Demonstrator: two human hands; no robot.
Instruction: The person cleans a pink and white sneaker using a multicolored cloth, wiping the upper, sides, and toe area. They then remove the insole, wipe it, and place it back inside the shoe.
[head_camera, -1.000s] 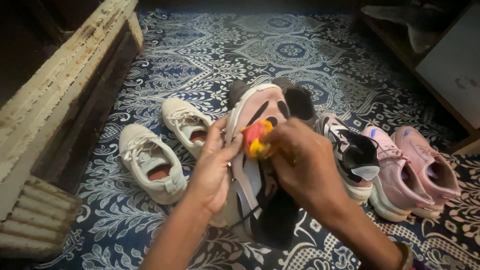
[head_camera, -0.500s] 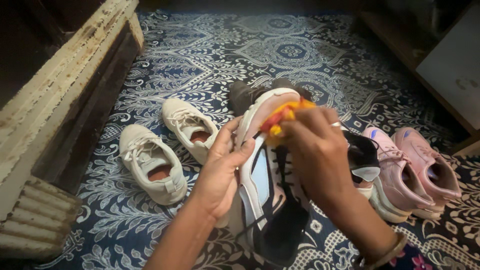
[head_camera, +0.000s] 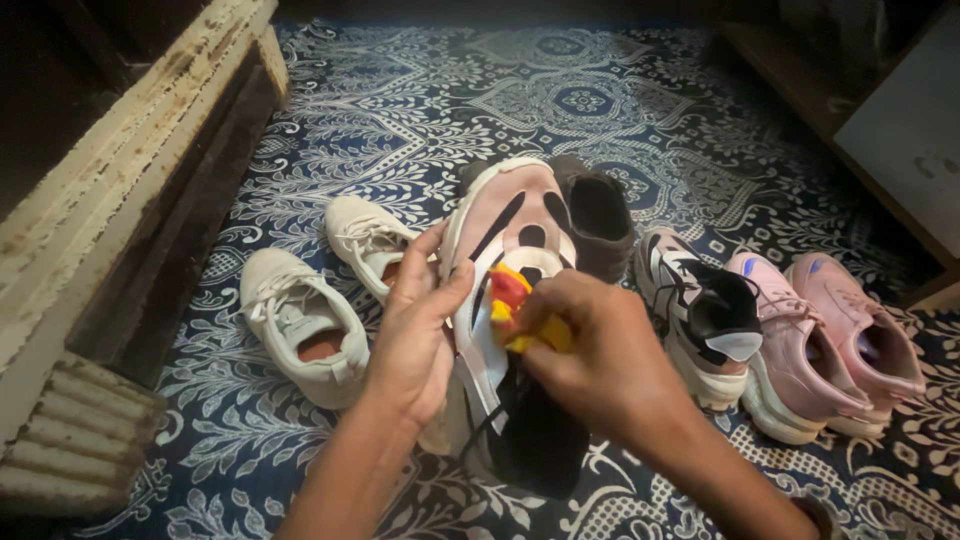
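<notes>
1. The right hand with its red and yellow cloth is lower on the shoe now — before, it was up by the toe.
2. Its fingers squeeze the cloth against the pink and black shoe.
3. The left hand grips the shoe's side — it is tipped up above the blue rug.

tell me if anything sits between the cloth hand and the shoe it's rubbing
Nothing visible does: the right hand presses the red and yellow cloth straight onto the pink sole of the shoe, which the left hand holds.
</notes>
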